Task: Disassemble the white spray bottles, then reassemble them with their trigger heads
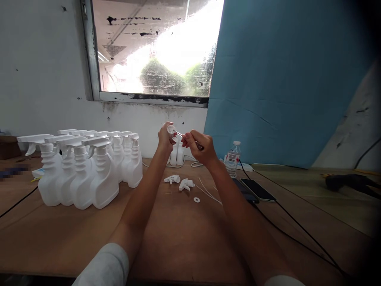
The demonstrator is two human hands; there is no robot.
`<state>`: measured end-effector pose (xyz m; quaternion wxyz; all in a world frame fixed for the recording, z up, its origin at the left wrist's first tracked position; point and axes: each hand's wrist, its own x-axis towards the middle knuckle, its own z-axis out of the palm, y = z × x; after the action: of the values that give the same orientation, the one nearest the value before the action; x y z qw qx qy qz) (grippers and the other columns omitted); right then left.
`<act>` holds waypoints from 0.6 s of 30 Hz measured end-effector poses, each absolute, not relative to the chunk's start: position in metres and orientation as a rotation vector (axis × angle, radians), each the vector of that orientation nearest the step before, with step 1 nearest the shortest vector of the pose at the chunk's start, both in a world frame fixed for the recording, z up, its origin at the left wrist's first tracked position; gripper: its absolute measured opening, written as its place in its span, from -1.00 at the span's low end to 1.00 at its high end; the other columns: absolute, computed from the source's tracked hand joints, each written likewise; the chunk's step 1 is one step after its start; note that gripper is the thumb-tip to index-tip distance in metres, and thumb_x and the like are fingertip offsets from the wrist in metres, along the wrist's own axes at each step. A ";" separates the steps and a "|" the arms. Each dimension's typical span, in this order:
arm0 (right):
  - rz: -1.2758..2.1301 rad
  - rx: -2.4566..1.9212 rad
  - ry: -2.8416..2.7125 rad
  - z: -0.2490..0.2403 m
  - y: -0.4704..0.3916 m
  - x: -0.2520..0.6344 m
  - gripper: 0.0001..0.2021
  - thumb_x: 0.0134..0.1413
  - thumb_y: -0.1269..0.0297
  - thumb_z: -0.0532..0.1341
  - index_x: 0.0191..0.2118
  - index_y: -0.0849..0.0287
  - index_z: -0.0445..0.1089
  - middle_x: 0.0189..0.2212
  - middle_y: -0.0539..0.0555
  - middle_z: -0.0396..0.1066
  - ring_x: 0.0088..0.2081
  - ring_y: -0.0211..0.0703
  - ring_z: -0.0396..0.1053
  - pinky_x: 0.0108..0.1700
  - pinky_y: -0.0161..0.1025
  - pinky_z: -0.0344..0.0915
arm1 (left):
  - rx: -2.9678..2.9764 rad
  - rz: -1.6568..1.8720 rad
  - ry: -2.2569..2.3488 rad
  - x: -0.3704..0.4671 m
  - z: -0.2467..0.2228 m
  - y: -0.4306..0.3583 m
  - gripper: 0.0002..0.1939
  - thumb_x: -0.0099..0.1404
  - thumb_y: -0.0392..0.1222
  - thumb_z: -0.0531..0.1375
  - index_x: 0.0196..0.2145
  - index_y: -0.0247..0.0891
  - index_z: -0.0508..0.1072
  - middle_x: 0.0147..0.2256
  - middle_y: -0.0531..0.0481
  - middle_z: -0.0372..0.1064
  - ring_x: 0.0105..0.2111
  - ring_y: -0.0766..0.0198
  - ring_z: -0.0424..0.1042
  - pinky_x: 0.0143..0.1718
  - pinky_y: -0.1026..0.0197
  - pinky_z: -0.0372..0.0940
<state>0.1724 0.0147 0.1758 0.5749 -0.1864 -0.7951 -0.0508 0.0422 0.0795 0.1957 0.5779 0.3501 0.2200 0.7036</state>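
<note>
The right hand (204, 143) hides part of the tool (179, 134); the print (231, 158) on the clear bottle (232, 171) is unreadably small; the bottom edge crops the left sleeve (105, 264).

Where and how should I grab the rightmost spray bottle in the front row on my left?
Probably by the ribbed neck of that spray bottle, from the front or right: it stands upright, the neck is slimmer than the body, and neighbouring bottles crowd its left.
</note>
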 end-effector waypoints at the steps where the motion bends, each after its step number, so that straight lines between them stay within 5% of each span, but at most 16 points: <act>1: -0.075 -0.420 -1.854 0.177 0.014 0.173 -0.59 0.31 0.00 0.04 -0.47 0.18 0.25 -0.50 0.06 0.41 -0.48 -0.27 0.39 -0.37 -0.28 0.34 | 0.868 1.658 0.537 0.041 0.196 0.080 -0.75 0.03 -0.08 0.22 -0.52 -0.23 0.20 -0.71 0.14 0.12 -0.74 0.42 0.15 -0.73 0.38 -0.06; 9: 0.461 -0.379 -1.679 0.193 0.006 0.179 -0.56 0.12 -0.13 0.20 -0.45 0.20 0.34 -0.58 0.03 0.40 -0.57 -0.23 0.40 -0.51 -0.26 0.40 | 1.018 1.474 0.552 0.041 0.199 0.075 -0.74 -0.04 -0.09 0.25 -0.48 -0.22 0.23 -0.71 0.16 0.12 -0.74 0.39 0.18 -0.73 0.39 -0.04; 18: 0.675 -0.346 -1.554 0.191 0.018 0.184 -0.53 0.03 -0.17 0.26 -0.43 0.23 0.38 -0.56 0.09 0.45 -0.56 -0.16 0.44 -0.50 -0.22 0.42 | 1.002 1.362 0.496 0.043 0.201 0.068 -0.73 0.03 -0.08 0.22 -0.56 -0.23 0.18 -0.74 0.11 0.15 -0.77 0.40 0.14 -0.74 0.37 -0.02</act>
<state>0.1840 0.0181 0.1912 0.6491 -0.1522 -0.6836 0.2969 0.0431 0.0683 0.2010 0.6365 0.4387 0.2173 0.5961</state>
